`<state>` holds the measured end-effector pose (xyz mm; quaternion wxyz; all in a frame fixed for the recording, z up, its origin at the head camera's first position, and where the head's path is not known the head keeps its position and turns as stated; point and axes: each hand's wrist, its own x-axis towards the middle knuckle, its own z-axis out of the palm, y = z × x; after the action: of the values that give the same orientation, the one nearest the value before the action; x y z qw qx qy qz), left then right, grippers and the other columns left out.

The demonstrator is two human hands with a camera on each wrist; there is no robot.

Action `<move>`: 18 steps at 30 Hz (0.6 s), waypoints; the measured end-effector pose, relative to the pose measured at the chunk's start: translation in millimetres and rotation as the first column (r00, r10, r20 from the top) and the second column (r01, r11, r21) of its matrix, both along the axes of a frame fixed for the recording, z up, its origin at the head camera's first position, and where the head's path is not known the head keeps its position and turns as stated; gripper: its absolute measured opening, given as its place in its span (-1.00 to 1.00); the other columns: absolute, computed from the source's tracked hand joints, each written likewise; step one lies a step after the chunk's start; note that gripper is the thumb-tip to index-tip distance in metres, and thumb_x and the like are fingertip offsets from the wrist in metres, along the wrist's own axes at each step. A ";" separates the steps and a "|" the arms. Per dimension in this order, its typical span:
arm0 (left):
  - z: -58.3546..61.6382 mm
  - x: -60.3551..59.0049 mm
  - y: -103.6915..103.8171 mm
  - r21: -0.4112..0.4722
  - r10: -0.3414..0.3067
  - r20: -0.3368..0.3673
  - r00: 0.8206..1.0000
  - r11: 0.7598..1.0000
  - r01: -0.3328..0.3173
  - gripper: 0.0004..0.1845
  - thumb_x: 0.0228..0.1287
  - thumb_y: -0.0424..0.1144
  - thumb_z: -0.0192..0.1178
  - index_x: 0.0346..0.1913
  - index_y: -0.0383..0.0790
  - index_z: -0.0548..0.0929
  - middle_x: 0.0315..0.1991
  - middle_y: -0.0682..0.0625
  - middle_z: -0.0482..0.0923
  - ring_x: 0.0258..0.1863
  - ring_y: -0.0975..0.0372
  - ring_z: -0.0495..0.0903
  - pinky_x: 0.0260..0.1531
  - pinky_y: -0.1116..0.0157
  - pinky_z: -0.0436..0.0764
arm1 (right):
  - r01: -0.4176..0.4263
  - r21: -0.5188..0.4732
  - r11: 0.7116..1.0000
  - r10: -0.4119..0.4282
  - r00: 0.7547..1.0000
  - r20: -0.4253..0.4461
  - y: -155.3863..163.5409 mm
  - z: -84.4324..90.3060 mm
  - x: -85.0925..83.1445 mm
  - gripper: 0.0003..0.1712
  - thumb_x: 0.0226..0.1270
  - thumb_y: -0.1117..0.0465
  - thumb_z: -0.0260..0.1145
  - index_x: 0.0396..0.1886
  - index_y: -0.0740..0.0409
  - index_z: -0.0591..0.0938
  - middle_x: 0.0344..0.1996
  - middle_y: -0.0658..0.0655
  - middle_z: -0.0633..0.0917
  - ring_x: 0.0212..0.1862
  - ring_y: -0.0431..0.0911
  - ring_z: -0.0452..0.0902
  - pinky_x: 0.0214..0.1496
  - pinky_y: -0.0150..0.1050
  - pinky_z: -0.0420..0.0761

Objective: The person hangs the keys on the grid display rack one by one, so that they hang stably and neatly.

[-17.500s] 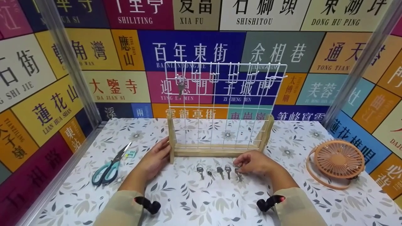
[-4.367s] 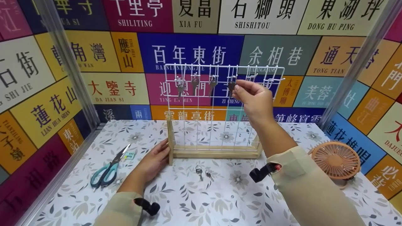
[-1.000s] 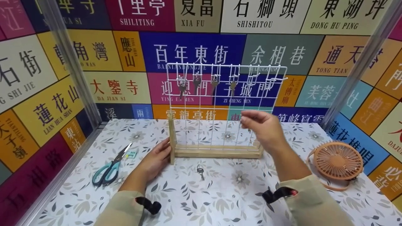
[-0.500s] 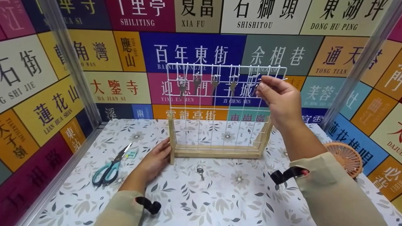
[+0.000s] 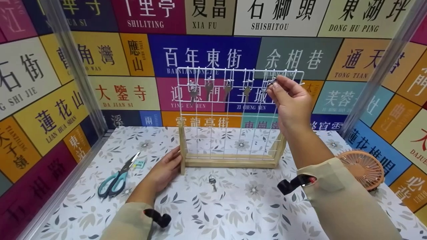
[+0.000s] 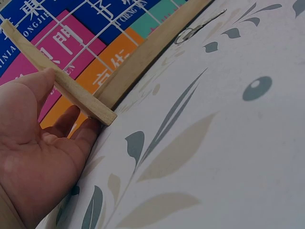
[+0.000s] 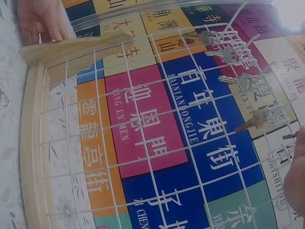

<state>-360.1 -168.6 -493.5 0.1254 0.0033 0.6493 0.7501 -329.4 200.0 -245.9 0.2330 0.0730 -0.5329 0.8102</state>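
A white wire rack on a wooden stand (image 5: 230,163) stands upright on the table. My left hand (image 5: 166,170) holds its left wooden post (image 6: 78,93), thumb on one side and fingers on the other. Several keys (image 5: 193,92) hang on the hooks from the left side to the middle. Up at the fifth hook, my right hand (image 5: 293,103) pinches a small key (image 7: 289,136) between thumb and index finger. Fingers cover most of that key, and whether its ring is on the hook I cannot tell. One key with a ring (image 5: 212,183) lies on the table before the rack.
Teal-handled scissors (image 5: 115,183) lie at the left, beside a small teal and yellow item (image 5: 139,163). An orange fan (image 5: 363,170) is at the right, partly behind the right forearm. A sign-covered wall (image 5: 203,50) rises behind the rack.
Over the earlier frames, more keys have come to hang on the hooks and fewer lie on the table. Lately my right hand rose with a key to the fifth hook. The left hand stayed put.
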 end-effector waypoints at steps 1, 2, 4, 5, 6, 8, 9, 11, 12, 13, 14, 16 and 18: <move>-0.1 0.2 0.0 0.002 0.002 -0.001 1.000 1.000 -0.002 -0.44 0.65 -0.09 0.15 0.60 0.33 0.38 0.69 0.08 0.24 0.68 0.08 0.27 0.72 0.05 0.24 | 0.008 0.002 1.000 -0.008 1.000 0.000 -0.8 -0.4 -0.4 -0.62 0.42 0.28 0.48 0.20 0.17 0.76 0.06 0.18 0.68 0.14 0.01 0.75 0.24 -0.31 0.77; -0.2 0.4 0.0 0.001 0.003 -0.001 1.000 1.000 -0.003 -0.43 0.65 -0.09 0.15 0.60 0.33 0.38 0.69 0.08 0.24 0.68 0.08 0.27 0.72 0.05 0.24 | 0.013 0.003 1.000 -0.013 1.000 -0.001 -1.6 -0.8 -0.8 -0.62 0.42 0.27 0.47 0.21 0.16 0.76 0.07 0.18 0.68 0.17 0.03 0.74 0.25 -0.31 0.77; -0.7 0.3 0.2 0.000 0.005 -0.001 1.000 1.000 -0.005 -0.43 0.65 -0.09 0.15 0.60 0.34 0.37 0.69 0.08 0.24 0.68 0.08 0.27 0.72 0.05 0.25 | 0.023 0.005 1.000 -0.023 1.000 0.000 -2.6 -1.3 -1.8 -0.62 0.44 0.27 0.46 0.21 0.14 0.76 0.07 0.18 0.68 0.18 0.04 0.74 0.24 -0.32 0.77; -0.8 0.3 0.4 -0.001 0.007 0.001 1.000 1.000 -0.007 -0.43 0.65 -0.09 0.15 0.60 0.35 0.38 0.69 0.09 0.24 0.68 0.08 0.28 0.72 0.05 0.25 | 0.028 0.011 1.000 -0.028 1.000 -0.001 -3.1 -1.7 -2.5 -0.63 0.44 0.27 0.46 0.21 0.15 0.76 0.07 0.18 0.68 0.18 0.04 0.74 0.24 -0.31 0.77; -1.0 0.2 0.5 -0.003 0.010 0.003 1.000 1.000 -0.010 -0.43 0.64 -0.08 0.16 0.60 0.36 0.38 0.69 0.09 0.24 0.67 0.08 0.29 0.71 0.05 0.26 | 0.031 0.015 0.999 -0.031 1.000 -0.001 -3.3 -2.3 -3.0 -0.62 0.45 0.27 0.45 0.22 0.15 0.76 0.07 0.18 0.68 0.18 0.04 0.73 0.24 -0.32 0.77; -1.4 -0.1 0.8 -0.010 0.013 0.003 1.000 1.000 -0.013 -0.43 0.64 -0.08 0.17 0.59 0.38 0.38 0.69 0.10 0.25 0.67 0.09 0.29 0.71 0.05 0.27 | 0.033 0.032 0.999 -0.034 0.999 0.006 -2.9 -4.5 -4.1 -0.62 0.46 0.26 0.44 0.23 0.15 0.75 0.08 0.18 0.67 0.18 0.03 0.73 0.25 -0.32 0.77; -1.7 -0.4 0.9 -0.010 0.017 0.005 1.000 1.000 -0.016 -0.43 0.63 -0.08 0.18 0.58 0.39 0.39 0.68 0.11 0.26 0.67 0.09 0.30 0.71 0.05 0.28 | 0.035 0.044 0.998 -0.036 0.999 0.013 -2.4 -6.0 -4.7 -0.61 0.46 0.25 0.44 0.24 0.14 0.74 0.10 0.17 0.67 0.18 0.01 0.73 0.25 -0.33 0.77; -2.0 -0.7 1.0 -0.010 0.018 0.003 1.000 1.000 -0.018 -0.43 0.63 -0.07 0.19 0.57 0.40 0.40 0.68 0.13 0.27 0.66 0.10 0.31 0.70 0.05 0.28 | 0.034 0.070 0.997 -0.037 0.999 0.032 -0.7 -10.0 -5.5 -0.60 0.47 0.23 0.44 0.26 0.12 0.74 0.13 0.17 0.66 0.19 0.00 0.73 0.26 -0.34 0.76; -2.3 -0.9 1.0 -0.009 0.017 0.000 1.000 1.000 -0.017 -0.43 0.63 -0.08 0.19 0.58 0.40 0.40 0.68 0.13 0.27 0.66 0.10 0.31 0.70 0.05 0.28 | 0.033 0.086 0.996 -0.037 0.998 0.044 0.4 -12.2 -5.7 -0.59 0.48 0.22 0.43 0.28 0.11 0.73 0.15 0.17 0.66 0.21 0.00 0.72 0.26 -0.34 0.75; -2.5 -1.1 0.9 -0.007 0.016 -0.003 1.000 1.000 -0.016 -0.43 0.63 -0.08 0.18 0.58 0.39 0.40 0.67 0.13 0.28 0.66 0.11 0.31 0.70 0.05 0.28 | 0.032 0.101 0.994 -0.037 0.998 0.056 1.3 -14.5 -6.2 -0.59 0.49 0.20 0.43 0.29 0.10 0.73 0.16 0.17 0.65 0.23 0.00 0.72 0.26 -0.35 0.75; -3.0 -1.2 0.9 0.001 0.011 -0.011 1.000 1.000 -0.011 -0.43 0.64 -0.10 0.17 0.59 0.36 0.39 0.68 0.11 0.27 0.67 0.09 0.30 0.71 0.05 0.27 | 0.026 0.108 0.994 -0.033 0.997 0.064 2.0 -16.8 -6.9 -0.58 0.49 0.20 0.43 0.29 0.10 0.72 0.17 0.17 0.65 0.23 0.00 0.72 0.26 -0.35 0.75; -3.6 -1.6 0.9 0.017 0.005 -0.020 1.000 1.000 -0.005 -0.42 0.65 -0.12 0.16 0.61 0.31 0.37 0.68 0.08 0.26 0.67 0.09 0.29 0.72 0.06 0.26 | 0.016 0.119 0.993 -0.025 0.997 0.078 3.4 -22.3 -8.1 -0.56 0.49 0.20 0.43 0.31 0.13 0.71 0.18 0.18 0.64 0.22 0.01 0.72 0.26 -0.36 0.75; -4.2 -1.8 0.9 0.027 -0.002 -0.034 0.999 1.000 0.003 -0.41 0.67 -0.15 0.14 0.64 0.25 0.34 0.69 0.03 0.23 0.68 0.06 0.26 0.72 0.06 0.24 | 0.000 0.113 0.994 -0.010 0.996 0.086 4.2 -28.8 -9.5 -0.55 0.49 0.22 0.43 0.32 0.16 0.69 0.16 0.18 0.65 0.19 0.01 0.73 0.26 -0.36 0.75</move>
<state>-362.0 -167.7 -497.7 0.1153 0.0188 0.6413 0.7584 -338.9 204.3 -274.8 0.2071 0.0496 -0.5878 0.7805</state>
